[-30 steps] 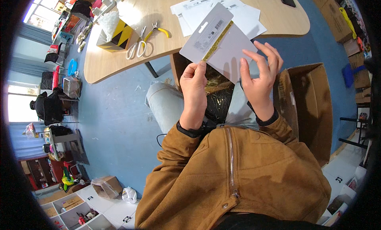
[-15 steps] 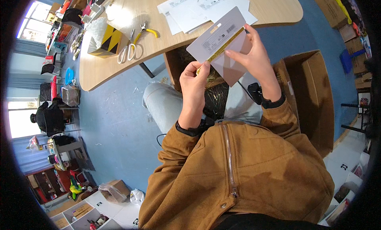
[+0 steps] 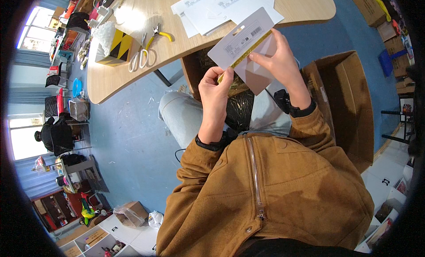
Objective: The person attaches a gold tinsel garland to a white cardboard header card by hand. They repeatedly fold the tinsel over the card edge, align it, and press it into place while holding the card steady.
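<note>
Between my two hands, over my lap, is a white hang-tab backing card (image 3: 241,39) with a slot and small print. A glittery gold ribbon (image 3: 251,50) runs slantwise across it. My left hand (image 3: 215,85) pinches the ribbon's lower-left end at the card's edge, thumb on top. My right hand (image 3: 278,61) grips the card and the ribbon's upper end, its thumb laid on the card's face and its fingers partly behind it. What lies behind the card is hidden.
On the wooden table (image 3: 301,9) lie a stack of white cards (image 3: 208,11), scissors (image 3: 141,57) and yellow-handled pliers (image 3: 159,34), beside a black-and-yellow box (image 3: 119,46). An open cardboard box (image 3: 349,106) stands at my right. Another person (image 3: 56,135) sits far left.
My hands keep the same hold on the card and ribbon, with only a very slight shift. The whole view has moved a little, so the table items sit slightly further left.
</note>
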